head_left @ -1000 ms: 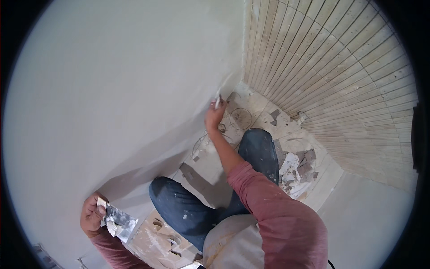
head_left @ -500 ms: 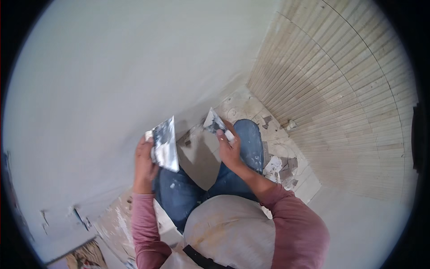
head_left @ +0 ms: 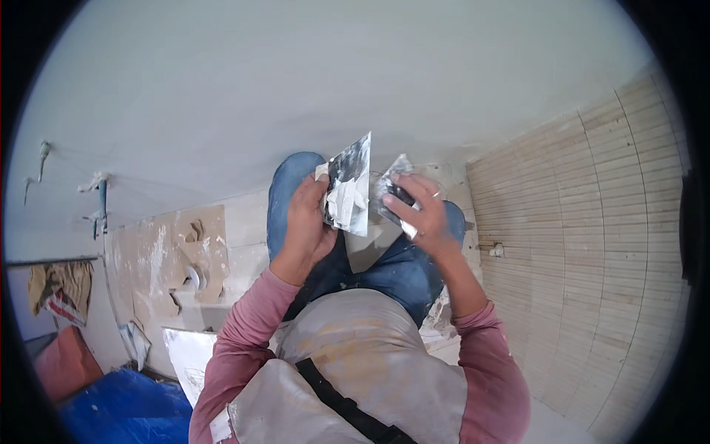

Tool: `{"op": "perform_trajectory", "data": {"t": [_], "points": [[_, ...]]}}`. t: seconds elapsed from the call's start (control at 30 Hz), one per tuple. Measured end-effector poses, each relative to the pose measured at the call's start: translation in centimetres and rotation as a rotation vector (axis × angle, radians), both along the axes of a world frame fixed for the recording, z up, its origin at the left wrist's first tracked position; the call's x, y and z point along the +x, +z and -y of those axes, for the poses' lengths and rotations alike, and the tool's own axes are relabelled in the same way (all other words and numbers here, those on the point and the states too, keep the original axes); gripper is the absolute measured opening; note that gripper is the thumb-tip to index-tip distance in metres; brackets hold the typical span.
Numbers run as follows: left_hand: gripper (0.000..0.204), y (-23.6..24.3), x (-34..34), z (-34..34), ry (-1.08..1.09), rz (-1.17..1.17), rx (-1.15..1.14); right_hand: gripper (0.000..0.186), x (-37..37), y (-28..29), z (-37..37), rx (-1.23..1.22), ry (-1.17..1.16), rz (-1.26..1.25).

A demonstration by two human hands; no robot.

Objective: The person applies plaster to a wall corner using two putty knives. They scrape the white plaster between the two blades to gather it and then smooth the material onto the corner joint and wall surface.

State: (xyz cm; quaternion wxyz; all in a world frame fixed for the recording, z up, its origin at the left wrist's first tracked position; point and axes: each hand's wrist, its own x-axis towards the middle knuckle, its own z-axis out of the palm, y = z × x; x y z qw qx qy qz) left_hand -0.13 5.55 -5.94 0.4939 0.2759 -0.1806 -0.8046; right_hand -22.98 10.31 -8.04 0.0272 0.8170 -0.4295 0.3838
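Your left hand (head_left: 302, 226) has its fingers pinching the broad putty knife (head_left: 358, 159), with white filler (head_left: 343, 204) heaped on its blade. Just right of that knife, your right hand (head_left: 427, 209) has its fingers gripping a smaller scraper (head_left: 390, 182), though blur hides exactly how. Hold the broad knife level and work the scraper lightly, edge flat.

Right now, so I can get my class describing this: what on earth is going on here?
A person with bent knees faces a smooth pale wall. The left hand holds a wide metal blade carrying white paste; the right hand holds a smaller metal blade. The two blades are side by side with a gap between them, neither against the wall. A white-smeared brown sheet lies on the floor to the left.
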Motion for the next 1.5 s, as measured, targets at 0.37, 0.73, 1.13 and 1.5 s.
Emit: {"op": "perform_trajectory", "data": {"t": [0.37,0.73,1.13,1.5], "points": [[0.024,1.8,3.5,4.4,-0.363,0.415,-0.383,0.043,-0.3,11.0,-0.4,0.015,0.225,-0.554],[0.022,1.9,2.5,4.1,-0.471,0.696,-0.543,0.041,1.6,13.6,-0.7,0.077,0.236,-0.551],[0.024,0.0,1.9,4.7,-0.149,1.142,-0.801,0.039,-0.9,9.5,-2.0,0.227,0.216,-0.479],[0.02,14.0,2.3,11.2,-0.481,0.709,-0.705,0.037,-9.7,-8.9,-2.1,0.32,0.032,2.135]]}}
